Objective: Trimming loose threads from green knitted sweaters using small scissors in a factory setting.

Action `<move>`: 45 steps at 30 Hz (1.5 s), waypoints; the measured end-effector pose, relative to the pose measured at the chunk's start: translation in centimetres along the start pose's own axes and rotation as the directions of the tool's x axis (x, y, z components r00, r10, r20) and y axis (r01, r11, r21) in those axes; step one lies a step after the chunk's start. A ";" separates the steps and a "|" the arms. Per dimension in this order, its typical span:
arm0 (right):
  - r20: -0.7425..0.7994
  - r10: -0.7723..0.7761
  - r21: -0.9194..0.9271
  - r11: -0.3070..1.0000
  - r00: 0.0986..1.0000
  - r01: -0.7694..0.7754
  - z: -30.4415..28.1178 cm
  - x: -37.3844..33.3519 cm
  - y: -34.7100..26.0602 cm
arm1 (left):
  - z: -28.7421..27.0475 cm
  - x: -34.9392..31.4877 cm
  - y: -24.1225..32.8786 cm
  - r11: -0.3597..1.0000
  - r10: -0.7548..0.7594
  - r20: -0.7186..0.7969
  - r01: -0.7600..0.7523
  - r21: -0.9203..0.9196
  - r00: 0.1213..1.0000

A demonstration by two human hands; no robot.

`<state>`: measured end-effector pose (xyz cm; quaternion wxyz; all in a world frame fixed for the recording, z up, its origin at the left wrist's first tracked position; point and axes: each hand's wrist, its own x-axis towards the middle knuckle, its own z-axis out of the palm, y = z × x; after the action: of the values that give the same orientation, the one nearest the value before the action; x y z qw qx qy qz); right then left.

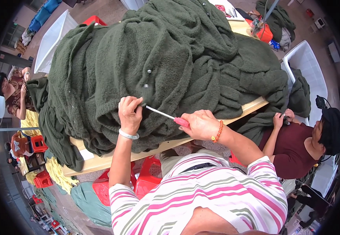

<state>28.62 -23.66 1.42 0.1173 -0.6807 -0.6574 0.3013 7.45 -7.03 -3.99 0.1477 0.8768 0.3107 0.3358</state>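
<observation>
garment point(170, 58): dark green fleece, heaped over most of the wooden table point(252, 106), folds spilling off the near and left edges. left hand point(130, 113): grip pinched shut on a fold at the heap's near side, just below two small metal studs point(149, 71); white bangle point(128, 135) at the wrist. right hand point(202, 124): grip closed around the pink handle of a thin tool point(166, 115), whose pale shaft points left and meets the cloth at the left fingertips; orange bead bracelet point(217, 131) at the wrist. a seated co-worker point(299, 143) at right touches the same cloth. red stools point(146, 182) stand below the table edge.
</observation>
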 end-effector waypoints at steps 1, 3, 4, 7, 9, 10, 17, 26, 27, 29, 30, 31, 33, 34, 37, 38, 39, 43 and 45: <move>-0.001 0.001 -0.001 1.000 1.000 -0.001 -0.1 0.0 0.0 | 0.0 -0.1 -0.2 1.000 0.001 -0.001 -0.001 -0.001 1.000; 0.082 0.021 0.049 0.998 0.996 -0.025 -0.5 0.1 -0.1 | 0.0 -0.5 -0.4 0.995 -0.066 0.010 0.066 -0.073 0.998; -0.008 0.015 0.024 1.000 1.000 -0.014 0.0 0.1 0.0 | 0.0 -0.8 -0.5 0.991 -0.080 0.007 0.080 -0.109 0.997; 0.094 -0.014 0.051 0.999 0.995 0.009 -0.2 0.2 -0.3 | 0.2 -1.1 -0.6 0.986 -0.082 0.001 0.081 -0.147 0.997; 0.089 -0.020 0.063 0.998 0.996 0.014 -0.1 0.3 -0.4 | 0.3 -1.5 -1.1 0.981 -0.101 -0.005 0.098 -0.167 0.995; 0.043 0.007 0.040 0.999 0.999 -0.009 -0.1 0.4 -0.2 | 0.3 -1.6 -1.2 0.975 -0.120 -0.012 0.116 -0.187 0.993; 0.090 -0.009 0.062 0.998 0.996 0.003 -0.1 0.1 -0.3 | 0.0 -1.5 -0.7 0.979 -0.111 0.005 0.110 -0.174 0.994; -0.059 0.060 0.008 0.998 0.996 -0.060 1.7 -0.1 1.8 | -1.7 -1.0 0.3 0.993 0.027 -0.128 -0.012 0.116 0.991; -0.061 0.072 0.008 0.997 0.996 -0.072 1.8 -0.3 2.5 | -2.6 -1.0 0.6 0.962 -0.014 -0.205 0.069 0.264 0.979; -0.045 0.078 0.030 0.997 0.996 -0.077 1.7 -0.9 3.2 | -5.6 -1.6 -1.7 0.883 -0.134 -0.334 0.265 0.386 0.933; -0.055 0.044 0.042 0.998 0.998 -0.041 1.8 -1.2 3.2 | -7.5 -3.2 -4.5 0.879 -0.233 -0.343 0.348 0.326 0.910; -0.051 0.031 0.045 0.999 0.998 -0.029 1.9 -1.5 3.3 | -8.9 -5.4 -7.6 0.868 -0.308 -0.300 0.396 0.299 0.903; 0.120 0.004 0.064 0.998 0.993 -0.012 2.1 -1.7 3.5 | -10.3 -7.6 -11.3 0.738 -0.650 -0.018 0.626 -0.253 0.759; 0.176 0.029 0.032 0.999 0.984 -0.036 2.6 -1.7 3.5 | -10.0 -7.1 -10.6 0.789 -0.609 -0.056 0.597 -0.146 0.791; 0.248 -0.026 -0.015 0.999 0.968 0.031 5.2 -2.3 4.3 | -7.4 -4.0 -5.6 0.893 -0.449 -0.125 0.439 -0.095 0.885; 0.201 -0.089 -0.026 0.995 0.975 0.096 6.1 -2.2 4.5 | -7.0 -2.9 -3.1 0.857 -0.474 -0.038 0.451 -0.249 0.880; 0.183 -0.069 -0.032 0.997 0.981 0.076 6.5 -1.8 4.4 | -6.4 -1.8 -0.8 0.793 -0.476 0.059 0.457 -0.403 0.878; -0.076 -0.161 0.052 0.985 0.984 0.165 7.0 1.4 3.3 | -7.0 0.3 10.0 0.773 0.020 0.341 0.202 -0.602 0.940; -0.261 -0.239 0.061 0.963 0.935 0.263 7.5 2.8 4.1 | -7.4 0.6 13.2 0.612 0.223 0.496 0.275 -0.741 0.839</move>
<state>27.65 -23.18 -7.46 0.2693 -0.6174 -0.7037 0.2260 8.60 -16.33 7.86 0.6047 0.7725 0.0886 0.1723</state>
